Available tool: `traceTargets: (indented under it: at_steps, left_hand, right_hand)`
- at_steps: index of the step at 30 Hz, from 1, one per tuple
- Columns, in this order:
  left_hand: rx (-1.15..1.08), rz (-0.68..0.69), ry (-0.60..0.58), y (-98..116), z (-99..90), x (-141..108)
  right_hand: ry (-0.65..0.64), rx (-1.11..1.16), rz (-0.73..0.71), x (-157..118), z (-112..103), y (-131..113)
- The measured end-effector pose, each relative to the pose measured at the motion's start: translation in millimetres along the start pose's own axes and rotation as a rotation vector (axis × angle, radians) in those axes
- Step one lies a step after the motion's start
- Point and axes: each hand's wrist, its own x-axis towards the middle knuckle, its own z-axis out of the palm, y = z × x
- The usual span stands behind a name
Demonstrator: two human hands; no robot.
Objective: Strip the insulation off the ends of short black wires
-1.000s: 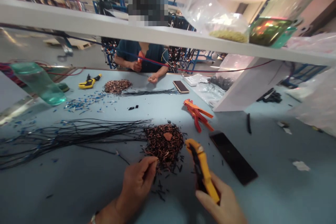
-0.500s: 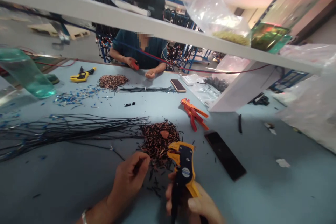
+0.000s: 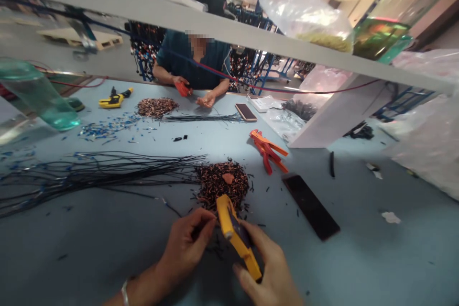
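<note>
- Holding the yellow tool (image 3: 227, 224) at lower centre: right hand (image 3: 269, 262), grip wrapped around it.
- Left hand (image 3: 188, 239), lower centre: grip pinched, contents indiscernible.
- Clippings pile (image 3: 213, 186): frame centre.

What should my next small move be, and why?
Probably ease the yellow tool slightly nearer your left hand: your right hand holds it close by, and a thin dark wire runs up to the pinching left hand.

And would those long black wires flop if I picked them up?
The black wires would probably droop, since they're long, thin and already curving. They'd likely feel light, being so slim. Lifting one might drag others, because they lie crossed together.
</note>
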Motion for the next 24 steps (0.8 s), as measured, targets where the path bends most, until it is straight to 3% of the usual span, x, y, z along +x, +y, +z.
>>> traceTargets:
  at_steps: [4, 8, 17, 24]
  left_hand:
    - [-0.282, -0.081, -0.031, -3, 0.3, -1]
    - [-0.424, -0.143, -0.047, -2, 2.2, 0]
    - [-0.395, -0.048, -0.174, 9, 1.3, 4]
    - [-0.348, -0.076, -0.226, 0, 1.7, 2]
  right_hand:
    - [0.037, -0.190, -0.210, 1, 12, 10]
    - [0.044, -0.264, -0.256, 0, 16, 15]
    - [0.037, -0.334, -0.287, 3, 13, 9]
    - [0.009, -0.411, -0.317, 9, 11, 12]
